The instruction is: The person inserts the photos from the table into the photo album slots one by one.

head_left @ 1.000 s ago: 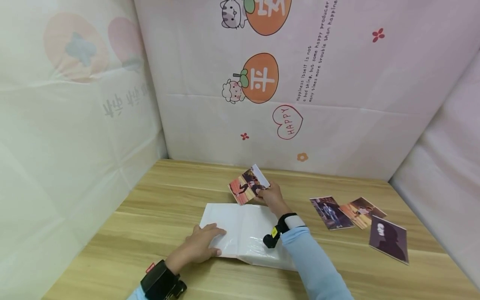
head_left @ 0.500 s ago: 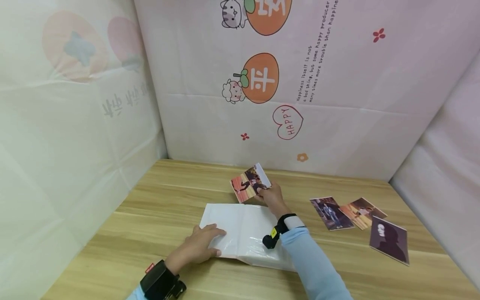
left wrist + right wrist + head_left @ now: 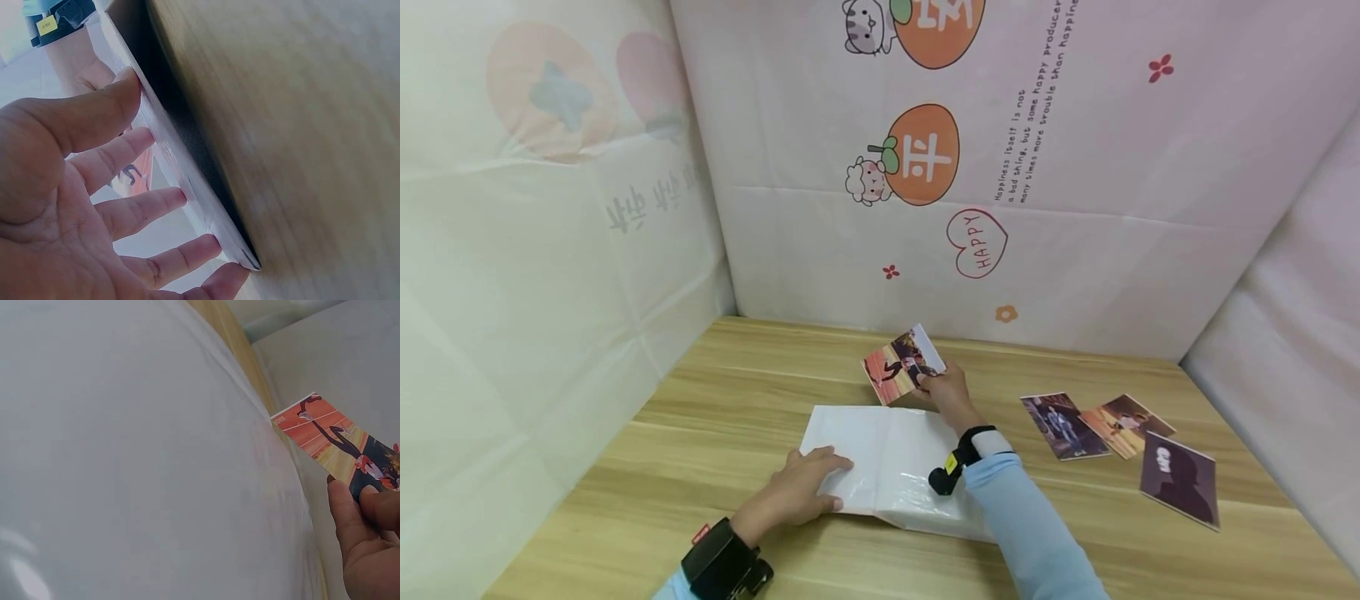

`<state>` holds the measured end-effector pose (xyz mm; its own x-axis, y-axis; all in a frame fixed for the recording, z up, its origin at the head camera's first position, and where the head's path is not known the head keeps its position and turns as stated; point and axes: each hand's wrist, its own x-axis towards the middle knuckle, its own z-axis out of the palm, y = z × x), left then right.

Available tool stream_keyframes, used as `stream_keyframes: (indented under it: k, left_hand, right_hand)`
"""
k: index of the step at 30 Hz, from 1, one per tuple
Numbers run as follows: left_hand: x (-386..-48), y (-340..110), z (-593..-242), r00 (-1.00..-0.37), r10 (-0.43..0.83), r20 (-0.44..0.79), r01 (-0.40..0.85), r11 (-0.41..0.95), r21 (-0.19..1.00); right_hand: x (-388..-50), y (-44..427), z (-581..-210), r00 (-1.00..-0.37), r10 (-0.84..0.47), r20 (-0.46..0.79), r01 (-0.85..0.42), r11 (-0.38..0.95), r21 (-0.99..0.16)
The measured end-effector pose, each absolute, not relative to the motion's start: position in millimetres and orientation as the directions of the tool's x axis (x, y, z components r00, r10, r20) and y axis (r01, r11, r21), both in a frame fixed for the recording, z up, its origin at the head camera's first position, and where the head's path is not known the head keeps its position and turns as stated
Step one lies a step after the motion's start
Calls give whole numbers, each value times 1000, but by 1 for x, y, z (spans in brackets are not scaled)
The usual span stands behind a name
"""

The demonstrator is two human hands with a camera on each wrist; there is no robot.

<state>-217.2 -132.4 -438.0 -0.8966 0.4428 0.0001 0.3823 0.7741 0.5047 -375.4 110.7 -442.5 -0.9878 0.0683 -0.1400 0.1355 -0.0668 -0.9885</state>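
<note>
An open photo album [image 3: 853,433] with white, glossy plastic pages lies in the middle of the table. My left hand [image 3: 805,486] rests on its left page near the outer edge; in the left wrist view the thumb [image 3: 103,112] and spread fingers are extended against the page. Beyond the album's far edge, my right hand [image 3: 946,393] pinches a photo card [image 3: 898,367] between thumb and fingers. The card is tilted and shows a running figure on an orange track, also plain in the right wrist view [image 3: 337,440]. My right forearm hides part of the right page.
To the right on the wooden table [image 3: 700,442] lie a dark photo card [image 3: 1062,427], an orange one [image 3: 1123,423] and a purple one [image 3: 1180,481], close together with edges meeting or overlapping. A printed white cloth [image 3: 820,250] hangs behind and at both sides.
The right hand with the photo card has shifted very slightly up and to the right. My left hand and the album have stayed in place.
</note>
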Motion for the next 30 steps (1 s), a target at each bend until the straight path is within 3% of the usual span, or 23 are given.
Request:
stream_keyframes:
  k: [19, 30]
  left_hand:
    - [-217, -132, -438, -895, 446, 4, 389, 776, 497]
    - [-218, -131, -437, -897, 443, -1, 383, 776, 501]
  right_hand:
    - [-373, 108, -444, -991, 65, -113, 113, -4, -994]
    - [-375, 101, -443, -993, 38, -109, 113, 111, -987]
